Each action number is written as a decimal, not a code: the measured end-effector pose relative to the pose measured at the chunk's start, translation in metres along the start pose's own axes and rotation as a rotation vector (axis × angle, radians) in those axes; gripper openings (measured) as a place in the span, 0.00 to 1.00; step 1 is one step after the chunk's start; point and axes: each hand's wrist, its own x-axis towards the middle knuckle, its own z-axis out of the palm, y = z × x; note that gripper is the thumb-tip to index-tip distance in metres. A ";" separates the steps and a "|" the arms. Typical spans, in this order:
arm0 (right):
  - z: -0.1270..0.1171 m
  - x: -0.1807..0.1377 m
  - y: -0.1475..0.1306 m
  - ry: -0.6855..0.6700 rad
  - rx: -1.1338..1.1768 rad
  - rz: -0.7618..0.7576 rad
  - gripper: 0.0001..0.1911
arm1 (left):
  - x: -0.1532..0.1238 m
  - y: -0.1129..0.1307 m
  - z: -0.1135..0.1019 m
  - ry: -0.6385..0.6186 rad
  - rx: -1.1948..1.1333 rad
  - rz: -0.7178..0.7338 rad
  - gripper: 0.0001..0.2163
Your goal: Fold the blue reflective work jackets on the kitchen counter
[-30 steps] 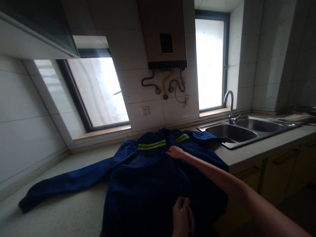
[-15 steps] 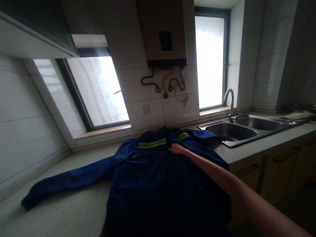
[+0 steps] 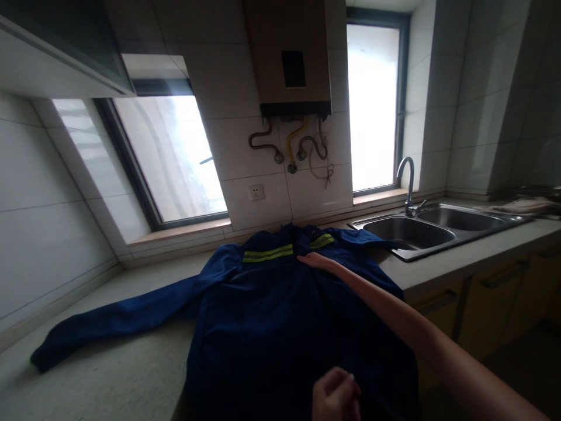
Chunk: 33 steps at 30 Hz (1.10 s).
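Note:
A dark blue work jacket [image 3: 263,316] with yellow-green reflective stripes lies spread front up, its collar toward the wall. One sleeve stretches out to the left; the other reaches the sink's edge. My right hand [image 3: 316,261] is closed on the jacket's front at chest height, beside the middle opening between the stripes. Low in the view, my left hand [image 3: 335,396] is over the dark lower part of the jacket, fingers curled together. Whatever those fingers may hold is too dark to make out.
The jacket rests on a pale countertop [image 3: 131,374]. A double steel sink [image 3: 456,242] with a curved faucet [image 3: 409,184] is at the right, above yellow cabinets [image 3: 491,316]. A water heater [image 3: 293,58] hangs on the wall between two windows. A cloth [image 3: 526,206] lies beyond the sink.
My left hand has come into view at the bottom, over the jacket's lower part. My right hand stays at the chest of the jacket. The view has shifted slightly.

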 end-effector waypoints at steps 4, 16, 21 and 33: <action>-0.020 -0.074 -0.013 0.271 0.114 -0.311 0.14 | -0.004 0.057 -0.005 0.014 -0.093 0.062 0.17; -0.029 -0.214 -0.029 0.350 0.335 -0.507 0.11 | -0.011 0.118 -0.019 0.089 0.043 0.446 0.12; -0.031 -0.209 -0.034 0.240 0.286 -0.471 0.12 | -0.011 0.116 -0.025 0.097 0.285 0.611 0.14; -0.022 -0.202 -0.039 0.070 0.712 -0.375 0.18 | -0.009 0.117 -0.022 0.105 0.338 0.598 0.15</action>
